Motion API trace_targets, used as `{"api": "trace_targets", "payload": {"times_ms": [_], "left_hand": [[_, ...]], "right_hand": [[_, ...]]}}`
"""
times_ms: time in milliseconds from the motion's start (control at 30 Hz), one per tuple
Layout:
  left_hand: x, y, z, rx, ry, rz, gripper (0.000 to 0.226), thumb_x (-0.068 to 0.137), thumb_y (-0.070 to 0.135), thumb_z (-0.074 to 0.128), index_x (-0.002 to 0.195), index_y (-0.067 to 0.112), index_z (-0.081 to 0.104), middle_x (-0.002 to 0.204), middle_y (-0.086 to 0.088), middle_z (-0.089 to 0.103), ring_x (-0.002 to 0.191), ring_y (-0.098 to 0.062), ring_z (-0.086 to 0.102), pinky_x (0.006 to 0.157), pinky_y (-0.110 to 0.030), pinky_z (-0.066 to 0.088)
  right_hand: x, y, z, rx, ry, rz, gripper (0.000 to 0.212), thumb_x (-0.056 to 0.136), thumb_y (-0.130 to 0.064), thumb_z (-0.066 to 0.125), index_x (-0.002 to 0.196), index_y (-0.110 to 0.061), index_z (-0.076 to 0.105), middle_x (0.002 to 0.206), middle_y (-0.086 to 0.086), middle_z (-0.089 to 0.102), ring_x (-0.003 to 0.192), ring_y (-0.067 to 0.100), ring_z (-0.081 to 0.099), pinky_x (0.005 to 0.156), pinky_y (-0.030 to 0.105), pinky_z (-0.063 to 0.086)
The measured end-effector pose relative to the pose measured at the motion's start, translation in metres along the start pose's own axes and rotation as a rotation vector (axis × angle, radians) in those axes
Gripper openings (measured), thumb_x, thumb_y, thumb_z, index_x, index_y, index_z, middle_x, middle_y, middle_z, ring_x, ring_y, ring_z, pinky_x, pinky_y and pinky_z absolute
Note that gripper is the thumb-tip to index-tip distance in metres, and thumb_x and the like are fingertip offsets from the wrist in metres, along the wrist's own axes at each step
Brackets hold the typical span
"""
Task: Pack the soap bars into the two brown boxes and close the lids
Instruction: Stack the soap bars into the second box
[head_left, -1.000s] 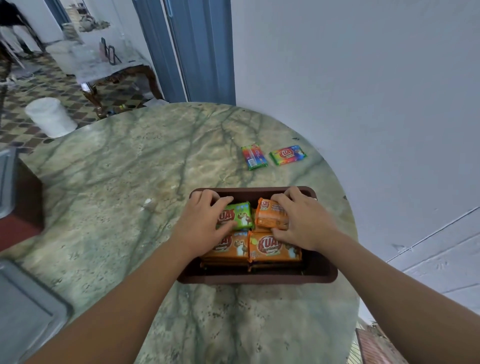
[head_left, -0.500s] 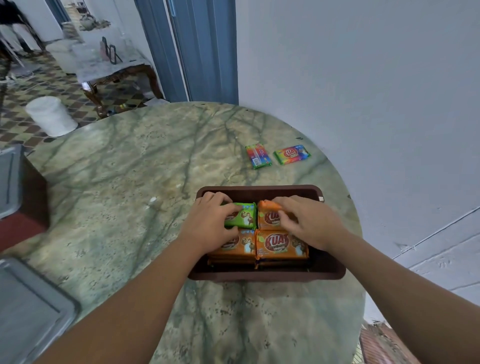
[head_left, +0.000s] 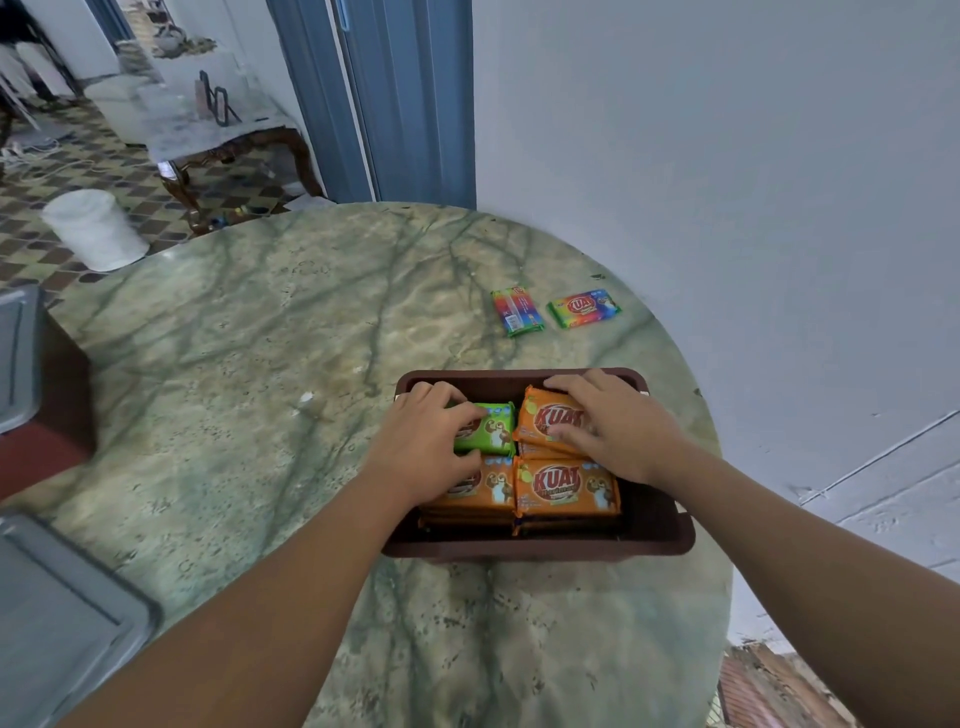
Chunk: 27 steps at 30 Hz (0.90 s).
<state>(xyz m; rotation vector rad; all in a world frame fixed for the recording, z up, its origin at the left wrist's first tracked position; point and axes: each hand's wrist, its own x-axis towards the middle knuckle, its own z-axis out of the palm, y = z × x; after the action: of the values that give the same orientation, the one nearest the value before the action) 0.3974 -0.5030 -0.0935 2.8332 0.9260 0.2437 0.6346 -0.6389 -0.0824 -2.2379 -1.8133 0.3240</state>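
Two hands reach into one brown box that stands open near the right edge of the round marble table. The left hand grips a green soap bar in the far left part of the box, thumb on the near edge and fingers curled over the far side. The right hand holds an orange soap bar in the far right part, fingers over its far edge and thumb pressed on its face; this bar sits tilted, its left end raised. Nearer in the box lie two more orange soap bars, one on the left partly under the left hand, one on the right, both on top of stacked bars. Two rainbow-coloured soap bars lie on the table beyond the box, one left, one right, slightly apart. Grey lids or trays show at the left edge.
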Motion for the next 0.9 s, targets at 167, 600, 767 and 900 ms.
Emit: {"api": "trace_targets", "payload": {"times_ms": [167, 600, 767, 900], "left_hand": [[-0.001, 0.001, -0.001, 0.007, -0.001, 0.023, 0.046, 0.089, 0.052, 0.065, 0.134, 0.040, 0.062, 0.127, 0.012, 0.053, 0.116, -0.015, 0.043, 0.100, -0.035, 0.038], [-0.002, 0.007, -0.003, -0.039, 0.026, 0.025, 0.050, 0.086, 0.063, 0.057, 0.129, 0.039, 0.065, 0.120, 0.013, 0.054, 0.115, -0.013, 0.043, 0.100, -0.038, 0.041], [0.012, 0.013, -0.016, -0.331, 0.168, -0.035, 0.014, 0.095, 0.043, 0.061, 0.093, 0.030, 0.065, 0.086, 0.015, 0.054, 0.086, -0.007, 0.049, 0.074, -0.027, 0.040], [0.062, 0.035, -0.029, -0.367, 0.208, -0.083, 0.020, 0.096, 0.035, 0.062, 0.078, 0.026, 0.060, 0.062, 0.011, 0.050, 0.061, -0.005, 0.049, 0.055, -0.032, 0.036]], "right_hand": [[-0.002, -0.001, -0.001, -0.142, -0.065, -0.108, 0.057, 0.093, -0.068, 0.054, 0.145, -0.044, 0.049, 0.143, -0.016, 0.049, 0.128, 0.011, 0.043, 0.105, 0.036, 0.040], [-0.002, -0.002, 0.000, -0.169, -0.054, -0.195, 0.052, 0.099, -0.065, 0.045, 0.146, -0.045, 0.051, 0.144, -0.014, 0.050, 0.128, 0.013, 0.042, 0.107, 0.037, 0.039], [-0.001, 0.006, -0.001, 0.150, 0.211, -0.150, 0.030, 0.104, -0.037, 0.055, 0.130, -0.029, 0.067, 0.113, -0.009, 0.057, 0.106, 0.008, 0.051, 0.091, 0.029, 0.045], [0.023, 0.016, -0.012, 0.264, 0.399, -0.077, 0.018, 0.101, -0.030, 0.061, 0.114, -0.024, 0.072, 0.092, -0.009, 0.058, 0.084, 0.007, 0.055, 0.077, 0.030, 0.048]]}}
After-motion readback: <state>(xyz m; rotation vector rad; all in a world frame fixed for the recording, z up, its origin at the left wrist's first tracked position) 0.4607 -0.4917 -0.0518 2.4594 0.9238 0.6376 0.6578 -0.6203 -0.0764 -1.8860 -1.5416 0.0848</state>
